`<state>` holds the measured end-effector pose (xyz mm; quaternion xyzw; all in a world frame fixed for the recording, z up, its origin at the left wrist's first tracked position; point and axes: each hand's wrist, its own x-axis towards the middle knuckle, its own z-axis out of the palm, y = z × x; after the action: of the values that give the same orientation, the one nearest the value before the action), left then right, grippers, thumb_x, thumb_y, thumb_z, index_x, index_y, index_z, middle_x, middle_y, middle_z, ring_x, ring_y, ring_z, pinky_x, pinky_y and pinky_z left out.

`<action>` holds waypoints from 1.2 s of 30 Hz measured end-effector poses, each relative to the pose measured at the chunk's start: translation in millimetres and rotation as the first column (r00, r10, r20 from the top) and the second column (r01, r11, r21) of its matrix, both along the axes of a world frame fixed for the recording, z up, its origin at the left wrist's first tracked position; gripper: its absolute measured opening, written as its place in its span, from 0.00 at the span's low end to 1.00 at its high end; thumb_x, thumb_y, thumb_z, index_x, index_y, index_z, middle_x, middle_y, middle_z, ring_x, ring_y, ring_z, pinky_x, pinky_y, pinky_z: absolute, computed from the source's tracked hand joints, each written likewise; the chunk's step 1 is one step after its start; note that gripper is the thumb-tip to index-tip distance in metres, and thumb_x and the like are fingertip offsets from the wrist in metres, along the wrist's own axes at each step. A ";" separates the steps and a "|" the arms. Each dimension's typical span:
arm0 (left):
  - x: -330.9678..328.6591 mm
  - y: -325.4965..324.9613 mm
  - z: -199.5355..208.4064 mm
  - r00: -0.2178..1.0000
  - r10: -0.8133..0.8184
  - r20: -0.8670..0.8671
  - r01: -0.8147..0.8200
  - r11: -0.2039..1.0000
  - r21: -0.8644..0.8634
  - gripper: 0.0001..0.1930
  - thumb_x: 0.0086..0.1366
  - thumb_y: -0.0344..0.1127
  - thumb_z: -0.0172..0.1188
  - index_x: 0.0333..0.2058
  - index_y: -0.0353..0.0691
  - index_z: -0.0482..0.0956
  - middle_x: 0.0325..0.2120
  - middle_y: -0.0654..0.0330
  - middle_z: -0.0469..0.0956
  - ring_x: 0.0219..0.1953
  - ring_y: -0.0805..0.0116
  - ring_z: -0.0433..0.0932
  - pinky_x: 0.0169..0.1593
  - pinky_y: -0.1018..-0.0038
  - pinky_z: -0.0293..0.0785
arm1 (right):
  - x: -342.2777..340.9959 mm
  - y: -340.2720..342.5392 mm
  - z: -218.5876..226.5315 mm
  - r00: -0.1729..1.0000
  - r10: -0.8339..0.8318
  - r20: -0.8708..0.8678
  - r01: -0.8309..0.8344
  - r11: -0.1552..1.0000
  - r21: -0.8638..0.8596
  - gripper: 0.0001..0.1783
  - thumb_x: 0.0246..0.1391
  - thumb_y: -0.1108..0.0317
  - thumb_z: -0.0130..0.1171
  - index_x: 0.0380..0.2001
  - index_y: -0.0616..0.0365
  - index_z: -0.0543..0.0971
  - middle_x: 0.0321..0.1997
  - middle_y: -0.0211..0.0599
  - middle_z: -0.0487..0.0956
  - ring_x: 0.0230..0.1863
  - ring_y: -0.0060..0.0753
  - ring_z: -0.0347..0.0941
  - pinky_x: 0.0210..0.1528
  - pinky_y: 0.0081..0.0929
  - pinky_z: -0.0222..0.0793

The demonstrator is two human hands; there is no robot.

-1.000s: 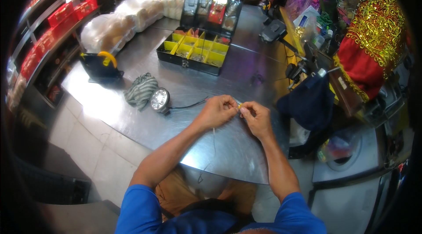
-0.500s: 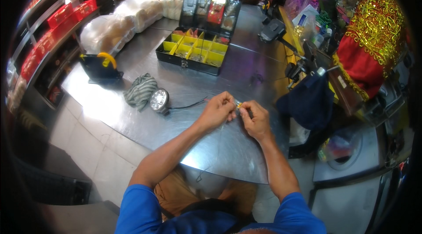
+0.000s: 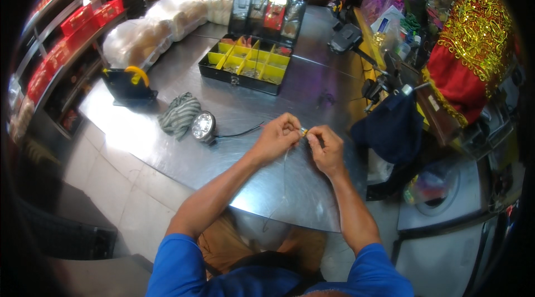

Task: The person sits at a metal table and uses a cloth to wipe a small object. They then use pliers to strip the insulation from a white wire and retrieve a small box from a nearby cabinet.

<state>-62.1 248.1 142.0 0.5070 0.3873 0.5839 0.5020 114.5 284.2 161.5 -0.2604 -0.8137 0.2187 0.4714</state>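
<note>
Over the steel table (image 3: pixel 262 185), my left hand (image 3: pixel 278 139) and my right hand (image 3: pixel 327 149) meet with fingers pinched closed. Between their fingertips is a small yellow-and-silvery piece (image 3: pixel 304 131), too small to identify. A round lamp (image 3: pixel 203 126) with a clear, lit-looking face rests to the left of my hands. From it a thin black cable (image 3: pixel 239 133) runs to the edge of my left hand. A faint thin strand (image 3: pixel 285 171) shows below my left hand; whether it is a wire or a reflection is unclear.
Beyond my hands stands an open black case (image 3: pixel 223 74) with yellow compartments of small parts. A striped cloth (image 3: pixel 179 116) and a black stand with a yellow ring (image 3: pixel 128 88) lie left. Wrapped bundles (image 3: pixel 136 40) line the back left. A dark blue cap (image 3: pixel 387 127) hangs at right.
Both hands have shifted slightly, the right one a little to the right. More of the small piece shows between the fingertips. The faint strand below my left hand has appeared.
</note>
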 end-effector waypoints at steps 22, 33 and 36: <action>-22.3 3.4 15.4 0.926 0.375 -0.049 -0.368 0.923 0.110 0.09 0.71 0.33 0.54 0.41 0.31 0.75 0.29 0.62 0.77 0.31 0.78 0.76 0.36 0.82 0.75 | 5.0 20.3 -19.9 0.837 -0.206 0.507 0.251 0.968 -0.022 0.11 0.53 0.65 0.61 0.31 0.61 0.73 0.38 0.47 0.73 0.41 0.49 0.68 0.46 0.42 0.65; -17.3 -1.2 20.3 0.858 0.501 -0.117 -0.474 0.858 0.198 0.08 0.71 0.32 0.53 0.41 0.31 0.75 0.26 0.61 0.78 0.28 0.79 0.77 0.33 0.83 0.73 | -11.1 3.1 -8.1 0.943 0.015 -0.334 -0.266 0.639 -0.722 0.15 0.65 0.57 0.54 0.29 0.57 0.69 0.24 0.30 0.73 0.27 0.22 0.74 0.33 0.24 0.72; -15.9 -1.1 19.5 0.842 0.528 -0.111 -0.499 0.841 0.211 0.08 0.71 0.31 0.53 0.39 0.31 0.75 0.25 0.61 0.79 0.26 0.79 0.77 0.32 0.83 0.73 | -13.6 -0.8 -9.0 0.952 0.097 -0.291 -0.273 0.697 -0.663 0.14 0.63 0.59 0.57 0.29 0.55 0.68 0.22 0.25 0.71 0.26 0.19 0.73 0.33 0.20 0.71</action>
<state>-78.0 247.1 161.5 0.4727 0.4968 0.6848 0.2468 100.9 283.4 152.5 -0.3069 -0.6323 0.5840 0.4062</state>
